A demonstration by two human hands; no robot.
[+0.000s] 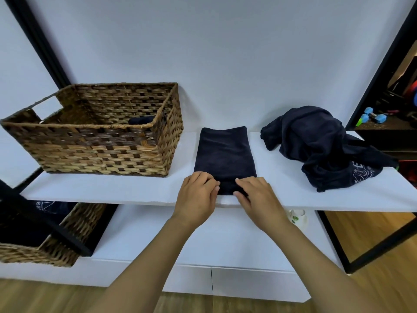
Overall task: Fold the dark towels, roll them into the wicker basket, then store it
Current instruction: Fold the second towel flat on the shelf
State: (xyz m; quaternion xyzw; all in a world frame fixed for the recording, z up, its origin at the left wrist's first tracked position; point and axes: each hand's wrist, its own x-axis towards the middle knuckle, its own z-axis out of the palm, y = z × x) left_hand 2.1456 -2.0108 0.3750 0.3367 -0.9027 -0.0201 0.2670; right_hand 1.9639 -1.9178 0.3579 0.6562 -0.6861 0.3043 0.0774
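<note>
A folded dark towel (223,152) lies lengthwise on the white shelf (112,188), its near end curled into a small roll. My left hand (198,195) and my right hand (257,197) both grip that near end, fingers curled over the roll. To the left stands the wicker basket (94,141), with one rolled dark towel (141,120) showing inside by its right wall. A heap of unfolded dark towels (325,145) lies on the shelf at the right.
A second wicker basket (45,247) with dark cloth sits on the lower white cabinet at left. Black frame posts rise on both sides. A small white bottle (297,219) stands below the shelf. Blue dumbbells (372,117) lie on a far shelf at right.
</note>
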